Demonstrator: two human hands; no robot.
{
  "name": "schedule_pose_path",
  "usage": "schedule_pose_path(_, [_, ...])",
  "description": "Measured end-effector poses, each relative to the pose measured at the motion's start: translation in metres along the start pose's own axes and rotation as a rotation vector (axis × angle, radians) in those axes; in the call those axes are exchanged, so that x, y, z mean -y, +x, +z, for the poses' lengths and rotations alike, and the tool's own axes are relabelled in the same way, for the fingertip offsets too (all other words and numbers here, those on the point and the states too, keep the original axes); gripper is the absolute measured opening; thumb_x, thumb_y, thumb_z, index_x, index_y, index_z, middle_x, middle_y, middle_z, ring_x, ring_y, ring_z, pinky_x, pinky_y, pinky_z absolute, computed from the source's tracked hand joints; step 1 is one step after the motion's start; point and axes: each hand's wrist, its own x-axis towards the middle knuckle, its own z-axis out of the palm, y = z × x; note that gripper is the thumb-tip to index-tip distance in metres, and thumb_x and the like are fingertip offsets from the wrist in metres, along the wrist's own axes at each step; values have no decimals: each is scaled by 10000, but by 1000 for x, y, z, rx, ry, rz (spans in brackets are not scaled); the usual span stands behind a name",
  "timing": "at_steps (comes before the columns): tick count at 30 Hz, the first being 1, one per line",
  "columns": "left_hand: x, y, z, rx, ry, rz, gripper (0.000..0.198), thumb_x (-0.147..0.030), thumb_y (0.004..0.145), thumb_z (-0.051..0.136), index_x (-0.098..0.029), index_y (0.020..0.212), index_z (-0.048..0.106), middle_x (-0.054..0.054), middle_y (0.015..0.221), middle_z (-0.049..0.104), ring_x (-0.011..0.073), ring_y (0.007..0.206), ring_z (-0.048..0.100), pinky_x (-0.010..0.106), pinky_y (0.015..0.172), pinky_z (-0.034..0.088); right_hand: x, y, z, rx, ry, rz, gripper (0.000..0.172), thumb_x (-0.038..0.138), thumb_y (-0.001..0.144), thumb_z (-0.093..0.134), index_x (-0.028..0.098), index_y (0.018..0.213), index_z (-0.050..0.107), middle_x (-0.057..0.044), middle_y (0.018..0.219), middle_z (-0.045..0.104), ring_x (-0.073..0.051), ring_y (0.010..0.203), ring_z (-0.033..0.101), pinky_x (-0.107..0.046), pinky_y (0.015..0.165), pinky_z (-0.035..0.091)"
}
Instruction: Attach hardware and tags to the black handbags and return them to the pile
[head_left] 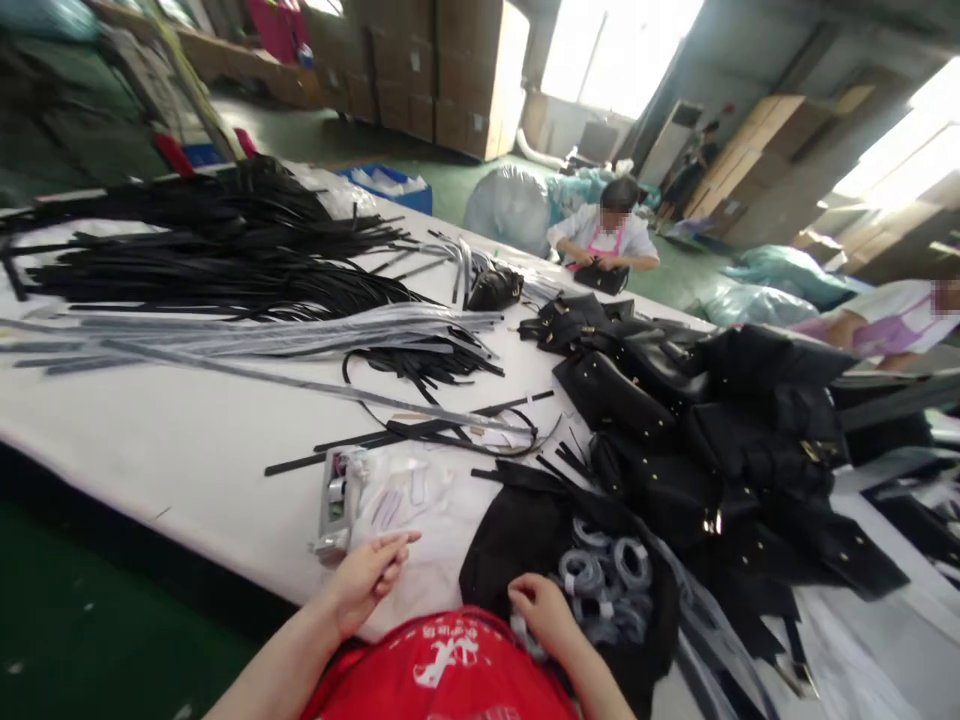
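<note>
By the counter's (225, 480) near edge, grey strip coils (611, 608) are heaped beside the right hand (544, 608) (its grip cannot be told); the left hand (371, 580) is half-uncurled. Probably light and springy, they are best pinched by the rims.

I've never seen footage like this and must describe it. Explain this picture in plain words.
There is no machine here: a camera worn on a person's head looks forward and down at their bare hands. The left hand, seemingly empty, is near a small grey container and clear plastic packaging on a white table. The right hand is beside grey coils on black material; whether it grips anything is unclear. Black bags are piled to the right; black strips and grey strips lie to the left. Across the table, another person handles a black item.
</note>
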Motion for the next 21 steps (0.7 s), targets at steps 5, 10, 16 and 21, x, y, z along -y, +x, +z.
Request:
schedule_pose_path(5, [-30, 20, -46, -100, 34, 151, 493, -505, 558, 788, -145, 859, 636, -103, 517, 351, 20, 378, 181, 157, 367, 69, 11, 71, 3, -9, -44, -103, 203, 250, 758, 521, 173, 780, 708, -69, 812, 721, -223, 809, 667, -291, 753, 482])
schedule_pose_path(10, [-103, 86, -118, -263, 239, 295, 535, -624, 630, 638, -168, 910, 632, -97, 472, 340, 73, 368, 289, 175, 379, 169, 63, 157, -13, -34, -163, -208, 211, 259, 758, 514, 172, 806, 700, -74, 833, 713, -215, 802, 658, -285, 756, 479])
schedule_pose_path(16, [-200, 236, -180, -504, 830, 554, 284, -413, 756, 440, -225, 682, 641, 75, 780, 732, 268, 824, 686, 346, 718, 516, 143, 300, -63, -104, -365, -274, 219, 255, 766, 537, 207, 918, 687, -73, 907, 695, -230, 847, 644, -321, 786, 480])
schedule_pose_path(21, [-203, 340, -206, -504, 1119, 691, 274, -394, 793, 424, -257, 701, 643, 73, 797, 744, 290, 801, 701, 369, 738, 521, 225, 436, -113, -221, -627, -217, 293, 240, 769, 574, 165, 1037, 666, -111, 990, 683, -228, 853, 661, -332, 822, 484])
